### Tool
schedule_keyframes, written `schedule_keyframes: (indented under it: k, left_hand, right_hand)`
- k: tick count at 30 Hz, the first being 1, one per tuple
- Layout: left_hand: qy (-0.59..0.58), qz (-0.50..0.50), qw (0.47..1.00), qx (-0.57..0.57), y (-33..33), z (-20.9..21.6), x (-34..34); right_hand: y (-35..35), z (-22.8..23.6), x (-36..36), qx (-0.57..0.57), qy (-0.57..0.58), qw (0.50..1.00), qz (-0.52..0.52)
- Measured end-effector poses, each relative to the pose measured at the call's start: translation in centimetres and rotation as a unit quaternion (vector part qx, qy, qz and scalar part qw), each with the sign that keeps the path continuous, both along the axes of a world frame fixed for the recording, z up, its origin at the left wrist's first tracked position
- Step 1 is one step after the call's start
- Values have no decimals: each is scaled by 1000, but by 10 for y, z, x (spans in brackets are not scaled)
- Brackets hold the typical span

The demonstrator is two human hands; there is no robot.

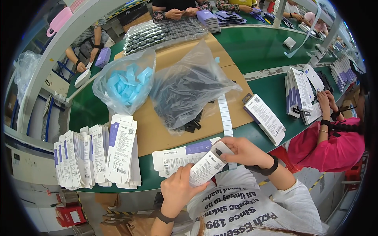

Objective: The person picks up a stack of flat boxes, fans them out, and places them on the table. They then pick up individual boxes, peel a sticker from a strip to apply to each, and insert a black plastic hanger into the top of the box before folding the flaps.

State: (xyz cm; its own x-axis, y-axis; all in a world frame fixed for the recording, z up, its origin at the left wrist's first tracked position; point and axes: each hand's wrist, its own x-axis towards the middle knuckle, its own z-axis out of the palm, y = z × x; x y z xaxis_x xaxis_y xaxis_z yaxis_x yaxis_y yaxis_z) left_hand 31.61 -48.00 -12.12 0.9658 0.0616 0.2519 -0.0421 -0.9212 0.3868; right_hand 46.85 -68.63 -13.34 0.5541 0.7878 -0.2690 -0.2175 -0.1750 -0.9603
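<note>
Near the table's front edge, my left hand (177, 192) is closed round the lower end of a slim white carton (205, 168) with printed text. The carton is held tilted, its upper end to the right. My right hand (245, 152) pinches that upper end at the flap, where something small and dark shows; I cannot make out what it is. Just behind lies a second white and purple carton (177, 153) on its side, partly covered by the held one. Both wrists wear dark bands.
Stacked cartons (123, 151) stand at the left. On brown cardboard (241, 88) sit a bag of light-blue pieces (128, 84), a bag of dark items (185, 90) and a label strip (226, 118). Another carton (266, 120) lies right, near a pink-sleeved co-worker (328, 141).
</note>
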Motion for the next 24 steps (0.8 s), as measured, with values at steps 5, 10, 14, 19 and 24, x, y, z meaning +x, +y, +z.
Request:
schedule_keyframes:
  k: [5, 10, 14, 19, 24]
  left_hand:
    - [26, 4, 1000, 2, -7, -4, -2]
    - [115, 45, 992, -34, -10, -2, -9]
    - [128, 100, 976, -145, -4, -16, -23]
    - [118, 210, 839, -487, -7, -32, -33]
    - [104, 205, 830, -508, -14, -41, -36]
  right_hand:
    - [1, -3, -5, -84, -177, 981, 18]
    - [-10, 8, -14, -59, -431, 898, -66]
    - [-48, -9, -54, -72, -214, 954, -197]
    - [-61, -79, -103, -157, -279, 908, -269]
    - [-45, -78, -101, -169, -318, 882, -305]
